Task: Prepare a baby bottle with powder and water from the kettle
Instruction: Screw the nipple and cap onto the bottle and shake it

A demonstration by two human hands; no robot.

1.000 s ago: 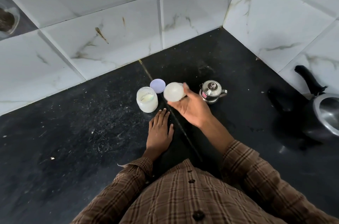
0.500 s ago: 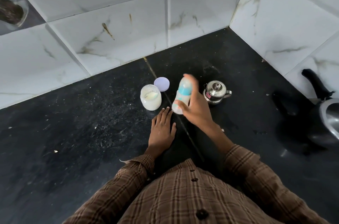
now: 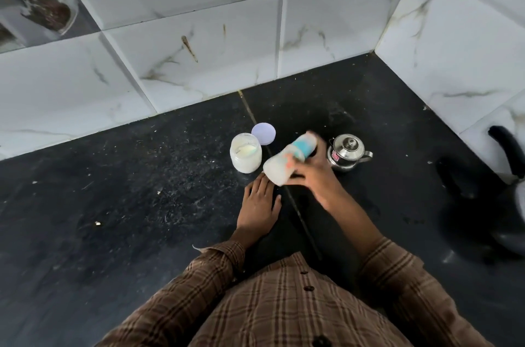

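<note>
My right hand (image 3: 314, 173) grips a baby bottle (image 3: 287, 160) with a blue collar, tilted in the air with its milky-white base toward me and its top pointing away; it looks motion-blurred. My left hand (image 3: 260, 206) lies flat on the black counter (image 3: 127, 199), fingers apart, holding nothing. Just beyond it stands an open white powder jar (image 3: 245, 156) with pale powder inside. Its lilac lid (image 3: 263, 133) lies behind the jar. A small steel kettle (image 3: 348, 155) with its lid on stands to the right of the bottle.
White marble-look tiled walls (image 3: 199, 56) close the counter at the back and right, forming a corner. A dark pot with a black handle (image 3: 508, 153) sits at the far right edge. My brown checked shirt fills the bottom of the view.
The bottle in my right hand has swung from base-toward-me, to nearly upright, to tilted again, as in shaking. My left hand stayed flat on the counter.
</note>
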